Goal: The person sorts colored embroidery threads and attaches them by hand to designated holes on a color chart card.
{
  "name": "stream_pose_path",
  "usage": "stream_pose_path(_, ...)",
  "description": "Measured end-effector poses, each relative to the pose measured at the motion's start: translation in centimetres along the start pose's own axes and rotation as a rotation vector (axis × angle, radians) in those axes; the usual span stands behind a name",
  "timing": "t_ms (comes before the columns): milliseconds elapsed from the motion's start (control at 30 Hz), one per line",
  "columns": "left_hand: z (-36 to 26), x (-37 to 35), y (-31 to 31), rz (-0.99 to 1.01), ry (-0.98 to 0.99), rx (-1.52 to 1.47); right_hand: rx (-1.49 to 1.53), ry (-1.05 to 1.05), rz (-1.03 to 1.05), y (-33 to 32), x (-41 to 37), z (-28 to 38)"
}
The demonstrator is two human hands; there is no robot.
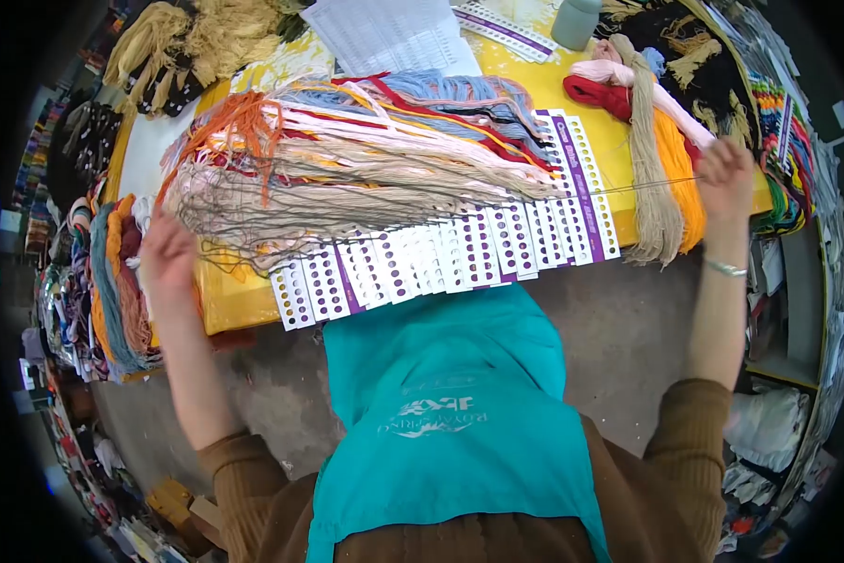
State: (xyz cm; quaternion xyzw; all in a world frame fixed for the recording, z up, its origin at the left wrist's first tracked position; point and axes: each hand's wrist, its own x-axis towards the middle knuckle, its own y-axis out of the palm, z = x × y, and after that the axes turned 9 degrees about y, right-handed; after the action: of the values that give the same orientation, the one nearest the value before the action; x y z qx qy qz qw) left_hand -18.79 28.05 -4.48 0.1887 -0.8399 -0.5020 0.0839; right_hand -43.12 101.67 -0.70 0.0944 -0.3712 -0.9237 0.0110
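A single thin strand [647,185] is stretched across the yellow table [244,305], just above the row of punched cards [460,249] and the looped thread bundles [375,150]. Its right end is pinched in the closed right hand [722,178]. Its left end runs to the left hand [164,253], whose grip cannot be told, the fingers being blurred. It is judged that the strand could be snagged on the loose bundle ends it crosses, so that neighbouring threads are dragged from their holes, or snapped if tension is raised unevenly. Its long axis lies left to right, slightly tilted, with the right end farther from the body, beside the skeins [666,159].
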Motion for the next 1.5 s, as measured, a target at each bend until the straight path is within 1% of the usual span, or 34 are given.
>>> stream_pose_path(33, -3.2, -0.6, -0.4, -0.013, 0.034, 0.027, -0.004, -0.050, -0.118, -1.9, 0.3, 3.0)
stream_pose_path(67, -6.2, -1.3, -0.3, -0.022, 0.070, 0.054, -0.085, -0.088, -0.187, -4.9, 0.9, 6.7)
stream_pose_path(100, -9.5, -1.8, -1.4, -0.110, 0.178, 0.129, -0.115, -0.107, -0.185, -8.3, 1.3, 10.5)
stream_pose_path(133, -14.2, -1.9, -3.7, -0.173, 0.270, 0.190, -0.193, -0.277, -0.347, -11.9, 1.9, 14.3)
stream_pose_path(167, -18.7, -2.1, -5.8, -0.243, 0.360, 0.260, -0.209, -0.412, -0.470, -12.7, 1.4, 17.4)
stream_pose_path(200, -23.1, -2.3, -7.8, -0.318, 0.443, 0.335, -0.217, -0.493, -0.567, -12.7, 0.3, 20.3)
stream_pose_path(233, -25.6, -2.3, -7.9, -0.418, 0.558, 0.415, -0.266, -0.585, -0.613, -13.0, -0.5, 22.9)
stream_pose_path(267, -26.0, -2.4, -6.3, -0.510, 0.693, 0.495, -0.351, -0.683, -0.649, -12.7, -1.4, 24.7)
stream_pose_path(300, -24.9, -2.1, -3.6, -0.582, 0.840, 0.574, -0.445, -0.781, -0.686, -12.1, -2.2, 26.0)
stream_pose_path(333, -23.1, -1.8, -0.9, -0.616, 0.934, 0.656, -0.582, -0.866, -0.709, -10.9, -2.9, 26.4)
stream_pose_path(367, -21.7, -1.4, 1.7, -0.599, 0.967, 0.708, -0.799, -0.944, -0.712, -9.3, -3.2, 26.2)
stream_pose_path(400, -22.3, -0.2, 0.7, -0.430, 0.900, 0.737, -1.058, -1.038, -0.727, -7.4, -3.4, 25.3)
stream_pose_path(433, -23.0, 1.1, -0.3, -0.264, 0.825, 0.763, -1.387, -1.160, -0.708, -5.2, -3.2, 24.0)
stream_pose_path(467, -18.6, 1.9, 2.0, -0.207, 0.729, 0.797, -1.661, -1.245, -0.615, -3.2, -2.8, 22.2)
stream_pose_path(500, -11.3, 1.8, 5.8, -0.148, 0.629, 0.827, -1.852, -1.301, -0.467, -1.1, -2.3, 19.7)
stream_pose_path(533, -6.1, 1.6, 7.5, 0.033, 0.447, 0.779, -1.924, -1.273, -0.305, 0.6, -1.8, 16.8)
stream_pose_path(567, -0.8, 1.2, 9.0, 0.211, 0.265, 0.723, -1.757, -1.033, -0.156, 2.0, -1.1, 13.1)
stream_pose_path(600, 5.4, 0.5, 11.6, 0.054, 0.170, 0.734, -1.472, -0.758, 0.005, 3.2, -1.0, 8.3)
stream_pose_path(633, 11.0, 0.0, 13.3, -0.022, 0.075, 0.627, -1.154, -0.512, 0.084, 4.4, -1.0, 3.5)
stream_pose_path(667, 16.1, -0.8, 15.3, 0.023, 0.006, 0.643, -1.072, -0.321, 0.043, 6.1, -2.4, -0.3)
stream_pose_path(700, 19.4, -1.3, 15.0, 0.109, -0.175, 0.527, -1.048, -0.207, 0.200, 6.8, -3.1, -2.4)
stream_pose_path(733, 22.8, -2.1, 15.5, 0.221, -0.270, 0.432, -0.979, -0.140, 0.292, 7.5, -3.8, -4.5)
stream_pose_path(767, 25.6, -2.7, 16.4, 0.219, -0.353, 0.442, -0.912, -0.075, 0.381, 8.2, -4.3, -6.4)
stream_pose_path(800, 28.0, -3.5, 17.1, 0.293, -0.394, 0.443, -0.851, -0.049, 0.394, 8.9, -4.8, -7.9)
stream_pose_path(833, 29.6, -4.1, 18.1, 0.360, -0.414, 0.478, -0.739, 0.007, 0.512, 9.6, -5.1, -8.6)
stream_pose_path(867, 30.9, -4.5, 19.1, 0.388, -0.414, 0.500, -0.615, 0.148, 0.492, 10.3, -5.8, -9.1)
stream_pose_path(933, 32.8, -5.2, 20.8, 0.435, -0.413, 0.549, -0.570, 0.192, 0.543, 10.5, -5.7, -10.1)
stream_pose_path(1033, 34.5, -5.5, 22.0, 0.538, -0.305, 0.610, -0.649, 0.109, 0.599, 11.5, -6.3, -10.9)
stream_pose_path(1133, 34.7, -5.7, 22.7, 0.548, -0.329, 0.626, -0.663, 0.157, 0.602, 11.7, -6.5, -11.6)
stream_pose_path(1167, 35.3, -5.4, 21.8, 0.549, -0.302, 0.668, -0.707, 0.120, 0.608, 11.6, -6.5, -11.8)
stream_pose_path(1267, 34.2, -5.3, 22.1, 0.560, -0.373, 0.756, -0.524, 0.271, 0.557, 11.7, -6.9, -12.5)
stream_pose_path(1367, 33.3, -5.1, 21.5, 0.518, -0.369, 0.648, -0.829, 0.311, 0.399, 11.4, -7.3, -12.1)
stream_pose_path(1467, 32.7, -4.3, 20.1, 0.456, -0.398, 0.494, -0.782, 0.508, 0.584, 8.7, -6.2, -11.2)
stream_pose_path(1500, 32.7, -3.8, 19.3, 0.439, -0.415, 0.443, -0.840, 0.560, 0.576, 8.2, -6.2, -10.2)
